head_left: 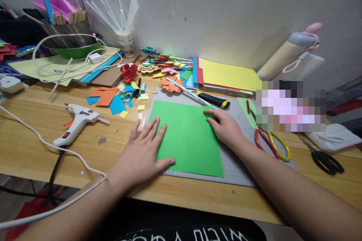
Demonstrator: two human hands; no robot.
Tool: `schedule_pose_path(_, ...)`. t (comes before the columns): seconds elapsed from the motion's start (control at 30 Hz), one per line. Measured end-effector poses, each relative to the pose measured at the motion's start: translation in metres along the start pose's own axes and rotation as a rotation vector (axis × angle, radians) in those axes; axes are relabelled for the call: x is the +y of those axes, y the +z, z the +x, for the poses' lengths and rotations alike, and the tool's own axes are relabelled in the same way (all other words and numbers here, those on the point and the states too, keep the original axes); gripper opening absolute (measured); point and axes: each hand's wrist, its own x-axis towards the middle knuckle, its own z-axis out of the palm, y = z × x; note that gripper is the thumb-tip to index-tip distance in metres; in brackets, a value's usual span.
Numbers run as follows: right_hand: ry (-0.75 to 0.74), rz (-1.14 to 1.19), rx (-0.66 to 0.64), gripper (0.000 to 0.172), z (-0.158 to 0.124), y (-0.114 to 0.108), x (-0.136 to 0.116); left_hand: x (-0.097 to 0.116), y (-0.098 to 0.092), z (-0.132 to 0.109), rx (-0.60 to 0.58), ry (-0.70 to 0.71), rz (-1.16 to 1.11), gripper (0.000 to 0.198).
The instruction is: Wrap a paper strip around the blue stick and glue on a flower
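A square green sheet of paper [188,139] lies flat on a grey cutting mat [240,169]. My left hand [147,147] rests with its fingers spread over the sheet's left edge, the thumb on the paper near the lower left. At the upper right corner, my right hand [224,126] has its index finger and thumb on the paper's edge; whether they pinch it is unclear. Just behind the sheet are a yellow and black cutter [213,99] and a striped paper stick [188,91].
On the left lie a white glue gun [75,124] and its cable, with coloured paper scraps [117,104] beside it. Red and yellow handled scissors [273,145] and black scissors [325,162] lie right. Behind are a paper stack [229,75], paper flowers [151,64] and a straw cup [126,43].
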Motion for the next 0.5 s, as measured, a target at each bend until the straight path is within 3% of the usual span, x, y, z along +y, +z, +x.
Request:
schedule_pose_path(0.4, -0.018, -0.076, -0.013, 0.031, 0.0, 0.0007, 0.0002, -0.0008, -0.0002, 0.0003, 0.019, 0.003, -0.071, 0.088)
schedule_pose_path(0.5, -0.007, -0.141, 0.037, 0.038, -0.0036, -0.0016, -0.0068, -0.0002, -0.0005, -0.0005, 0.008, 0.006, -0.068, 0.091)
